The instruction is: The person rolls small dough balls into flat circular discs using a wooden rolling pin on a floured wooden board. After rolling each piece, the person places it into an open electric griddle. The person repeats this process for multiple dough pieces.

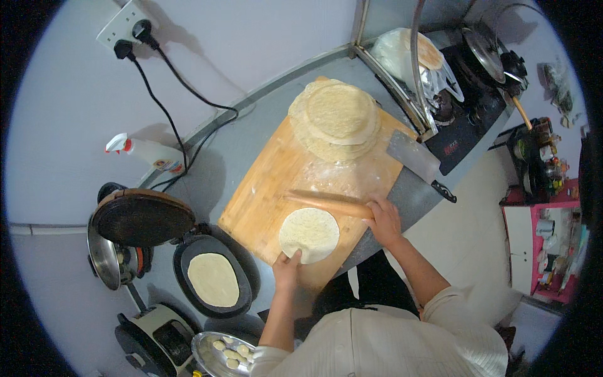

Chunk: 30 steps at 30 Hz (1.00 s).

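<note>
My left hand (288, 271) pinches the near edge of a round, flattened dough sheet (311, 233) lying on the wooden board (256, 198). Around the right end of a tapered wooden rolling pin (330, 204) my right hand (385, 220) is closed. The pin rests on the board just beyond the dough, its left end pointing away. Farther back, a stack of thin round flatbreads (340, 110) sits on the board, with flour scattered in front of it. A cleaver (412, 153) lies over the board's right edge, its black handle towards me.
An electric griddle (187, 285) stands open at left with a dough sheet (214, 279) on its plate. Below it are a rice cooker (158, 337) and a metal tray (207, 351) of dough pieces. A spray bottle (153, 153) and cables are by the wall; a metal-framed panel (395, 92) borders the cooktop (464, 151).
</note>
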Motion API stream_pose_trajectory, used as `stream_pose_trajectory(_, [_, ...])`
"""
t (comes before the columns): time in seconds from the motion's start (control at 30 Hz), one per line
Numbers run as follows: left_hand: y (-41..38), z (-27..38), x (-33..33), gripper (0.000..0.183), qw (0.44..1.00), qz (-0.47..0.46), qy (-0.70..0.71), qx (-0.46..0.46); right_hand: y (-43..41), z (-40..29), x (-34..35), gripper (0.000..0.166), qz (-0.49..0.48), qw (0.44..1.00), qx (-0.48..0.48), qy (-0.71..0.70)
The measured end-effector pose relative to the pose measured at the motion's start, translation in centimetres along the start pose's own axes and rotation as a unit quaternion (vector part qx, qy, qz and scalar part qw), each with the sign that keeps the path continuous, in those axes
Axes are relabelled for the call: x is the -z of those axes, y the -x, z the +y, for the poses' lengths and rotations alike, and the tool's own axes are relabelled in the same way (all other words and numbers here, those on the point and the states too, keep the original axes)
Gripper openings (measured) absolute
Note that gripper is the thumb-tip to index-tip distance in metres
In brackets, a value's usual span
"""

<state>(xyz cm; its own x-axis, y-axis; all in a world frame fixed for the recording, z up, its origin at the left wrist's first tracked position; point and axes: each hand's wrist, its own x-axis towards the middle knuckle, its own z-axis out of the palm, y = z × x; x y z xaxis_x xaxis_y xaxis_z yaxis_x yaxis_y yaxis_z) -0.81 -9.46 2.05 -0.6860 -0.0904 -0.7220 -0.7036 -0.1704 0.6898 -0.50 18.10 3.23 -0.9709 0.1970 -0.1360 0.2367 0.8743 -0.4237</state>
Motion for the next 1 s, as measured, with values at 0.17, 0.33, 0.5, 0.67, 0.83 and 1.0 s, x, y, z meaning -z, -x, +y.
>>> stream_pose_trajectory(0.17, [3.4,2.7,0.8,0.044,0.821,0.127,-0.486,-0.271,-0.4,1.3,-0.1,0.045,-0.091,0.98,0.166,0.054])
stream_pose_trajectory(0.33, [-1.8,2.7,-1.0,0.07,0.671,0.064,-0.616,-0.408,-3.9,-2.5,-0.4,0.073,-0.041,0.963,0.242,0.114])
stream_pose_trajectory(0.5, [-6.6,6.0,-2.8,0.074,0.629,0.12,-0.659,-0.396,-9.1,-4.0,-1.2,0.093,0.024,0.965,0.215,0.149])
stream_pose_trajectory(0.67, [0.1,-0.7,0.7,0.08,0.658,-0.057,-0.663,-0.353,-0.2,-0.4,0.1,0.091,-0.124,0.953,0.225,0.162])
stream_pose_trajectory(0.83, [-4.5,4.1,-2.3,0.076,0.657,0.031,-0.649,-0.383,-4.6,-2.1,-0.4,0.087,-0.096,0.96,0.158,0.212])
stream_pose_trajectory(1.0, [-8.0,7.4,-3.8,0.068,0.659,0.124,-0.62,-0.407,-9.6,-4.0,-1.4,0.087,0.05,0.97,0.157,0.181])
